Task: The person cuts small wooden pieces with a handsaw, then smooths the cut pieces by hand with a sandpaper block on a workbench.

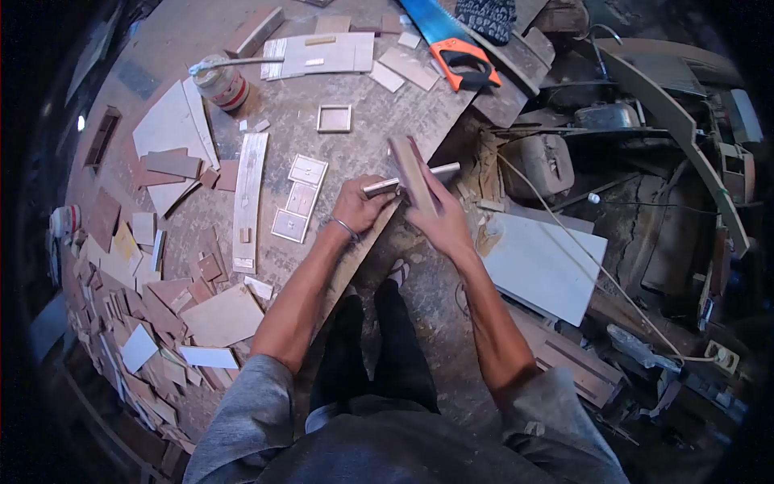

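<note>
My left hand (pixel 360 206), with a metal bangle at the wrist, is closed around a short, narrow wooden strip (pixel 380 187) at the table's edge. My right hand (pixel 445 224) grips a long wooden block (pixel 414 176), slightly blurred, tilted across the strip. Beyond the block, a pale end piece (pixel 445 170) sticks out to the right, in line with the strip. Left of my hands lie small panelled wooden pieces (pixel 300 198) in a stepped row. A small rectangular wooden frame (pixel 334 118) lies farther back on the table.
A handsaw (pixel 459 56) with an orange handle lies at the back edge. A jar (pixel 219 85) with a brush across it stands back left. Wood offcuts (pixel 222 315) crowd the left side. On the right are a white board (pixel 544 262) and a plastic canister (pixel 540 165).
</note>
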### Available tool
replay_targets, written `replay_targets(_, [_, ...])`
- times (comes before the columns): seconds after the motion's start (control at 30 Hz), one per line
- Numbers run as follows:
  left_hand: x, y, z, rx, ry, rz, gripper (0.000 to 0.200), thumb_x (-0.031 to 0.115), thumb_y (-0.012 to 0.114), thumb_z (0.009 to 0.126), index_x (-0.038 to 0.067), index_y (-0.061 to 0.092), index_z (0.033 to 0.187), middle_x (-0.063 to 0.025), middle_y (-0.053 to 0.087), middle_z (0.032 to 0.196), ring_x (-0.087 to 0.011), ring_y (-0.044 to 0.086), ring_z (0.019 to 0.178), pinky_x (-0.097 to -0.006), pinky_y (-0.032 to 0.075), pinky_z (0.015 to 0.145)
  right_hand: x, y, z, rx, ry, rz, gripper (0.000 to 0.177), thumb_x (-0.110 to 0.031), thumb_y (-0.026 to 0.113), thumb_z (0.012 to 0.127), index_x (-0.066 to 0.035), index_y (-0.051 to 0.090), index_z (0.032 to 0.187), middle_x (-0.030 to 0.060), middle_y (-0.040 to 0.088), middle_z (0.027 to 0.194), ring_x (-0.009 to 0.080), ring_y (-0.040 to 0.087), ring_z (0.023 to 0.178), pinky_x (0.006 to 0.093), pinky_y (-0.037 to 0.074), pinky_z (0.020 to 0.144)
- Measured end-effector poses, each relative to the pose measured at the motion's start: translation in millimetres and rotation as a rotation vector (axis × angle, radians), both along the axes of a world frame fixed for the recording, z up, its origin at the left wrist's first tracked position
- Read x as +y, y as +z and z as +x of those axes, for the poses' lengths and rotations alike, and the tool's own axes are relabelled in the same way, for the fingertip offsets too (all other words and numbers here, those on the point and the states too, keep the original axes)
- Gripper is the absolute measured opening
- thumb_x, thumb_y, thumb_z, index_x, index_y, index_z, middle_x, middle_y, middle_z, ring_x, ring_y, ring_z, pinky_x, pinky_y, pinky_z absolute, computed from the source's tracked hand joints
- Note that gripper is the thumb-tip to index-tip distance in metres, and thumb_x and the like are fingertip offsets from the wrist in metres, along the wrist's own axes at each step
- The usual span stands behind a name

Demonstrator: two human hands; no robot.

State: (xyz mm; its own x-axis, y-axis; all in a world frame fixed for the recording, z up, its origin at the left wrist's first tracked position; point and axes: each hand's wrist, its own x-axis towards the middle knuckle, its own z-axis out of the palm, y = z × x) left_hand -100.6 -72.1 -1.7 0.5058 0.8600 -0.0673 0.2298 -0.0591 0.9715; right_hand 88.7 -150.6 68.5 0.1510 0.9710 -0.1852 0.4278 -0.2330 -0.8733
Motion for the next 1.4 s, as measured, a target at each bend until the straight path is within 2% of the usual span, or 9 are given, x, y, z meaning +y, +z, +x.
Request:
replay_targets(0.13, [28.2,-6.2,-19.6,-0.138,-0.093,-0.390,0.051,0.018,0.085,0.083,0.006,0.054,0.122,-0.0080,0.069,0.102,-0.0168,0.063,0.095,-0.0315,0.051,0.086,-80.3,51.7,51.0,0.556,-0.296,0.054,0.080,-0.020,0.066,0.089,-0.007,0.031,0.159,0.0100,0.062,0.111,0.0193,0.064,0.079,0.0332,0.055,0.062])
replay_targets(0.23, [48.2,3.6,-26.2,0.208,-0.316,-0.251,0.058,0.020,0.088,0.078,0.005,0.054,0.122,-0.0103,0.068,0.103,-0.0201,0.063,0.097,-0.0351,0.051,0.089,-105.8,80.7,69.9,0.843,-0.482,0.074,0.070,-0.021,0.059,0.096,-0.005,0.029,0.157,0.0071,0.057,0.097,0.0134,0.059,0.072,0.0258,0.049,0.053])
replay_targets(0.3, [77.1,11.4,-12.7,0.412,-0.464,-0.242,0.079,0.019,0.085,0.068,0.000,0.052,0.138,-0.0238,0.070,0.115,-0.0327,0.068,0.109,-0.0404,0.053,0.094,-116.0,63.8,77.4,0.843,-0.533,-0.015,0.065,-0.024,0.059,0.099,-0.006,0.032,0.155,0.0071,0.057,0.098,0.0148,0.059,0.071,0.0256,0.048,0.051])
replay_targets(0.47, [120.2,13.9,37.1,0.574,-0.671,0.162,0.061,0.013,0.081,0.074,0.008,0.061,0.132,-0.0206,0.067,0.125,-0.0395,0.063,0.118,-0.0421,0.050,0.102,-123.3,5.9,47.6,0.984,-0.664,-0.355,0.059,-0.022,0.059,0.102,-0.015,0.033,0.155,0.0074,0.059,0.100,0.0161,0.059,0.064,0.0274,0.048,0.048])
replay_targets(0.53, [109.9,4.0,39.9,0.447,-0.598,0.619,0.061,0.008,0.076,0.078,0.013,0.058,0.137,-0.0192,0.059,0.137,-0.0420,0.055,0.124,-0.0434,0.044,0.109,-118.4,-18.6,19.2,1.235,-0.705,-0.360,0.052,-0.029,0.061,0.100,-0.015,0.039,0.145,0.0069,0.058,0.095,0.0164,0.059,0.064,0.0285,0.047,0.047])
replay_targets(0.57, [101.9,-2.2,42.3,0.365,-0.555,0.842,0.062,0.006,0.074,0.081,0.015,0.057,0.140,-0.0185,0.055,0.142,-0.0432,0.051,0.127,-0.0440,0.041,0.113,-112.7,-25.7,5.6,1.248,-0.716,-0.374,0.049,-0.032,0.063,0.099,-0.016,0.041,0.139,0.0068,0.057,0.094,0.0169,0.059,0.063,0.0297,0.047,0.048])
replay_targets(0.73, [43.4,1.2,32.8,0.427,-0.347,0.743,0.041,0.014,0.054,0.098,0.004,0.055,0.138,-0.0173,0.051,0.145,-0.0425,0.045,0.130,-0.0475,0.039,0.113,-83.0,-30.8,-38.1,1.261,-0.725,-0.444,0.040,-0.040,0.063,0.097,-0.012,0.049,0.122,0.0087,0.058,0.090,0.0195,0.059,0.062,0.0327,0.047,0.050])
replay_targets(1.07, [7.3,9.6,19.3,0.617,-0.252,0.787,0.049,0.024,0.056,0.097,0.024,0.054,0.146,-0.0057,0.050,0.150,-0.0356,0.041,0.138,-0.0520,0.032,0.114,-60.0,3.9,-50.1,1.351,-0.854,-0.602,0.037,-0.045,0.057,0.093,-0.012,0.051,0.109,0.0070,0.057,0.077,0.0127,0.050,0.052,0.0257,0.033,0.040])
replay_targets(1.4, [23.2,5.5,20.2,0.708,-0.407,0.737,0.058,0.024,0.059,0.089,0.022,0.051,0.147,-0.0035,0.049,0.149,-0.0331,0.042,0.136,-0.0552,0.032,0.111,-22.3,64.9,-70.4,1.374,-0.984,-0.684,0.036,-0.050,0.056,0.092,-0.015,0.053,0.100,0.0025,0.055,0.069,0.0119,0.045,0.044,0.0248,0.030,0.037])
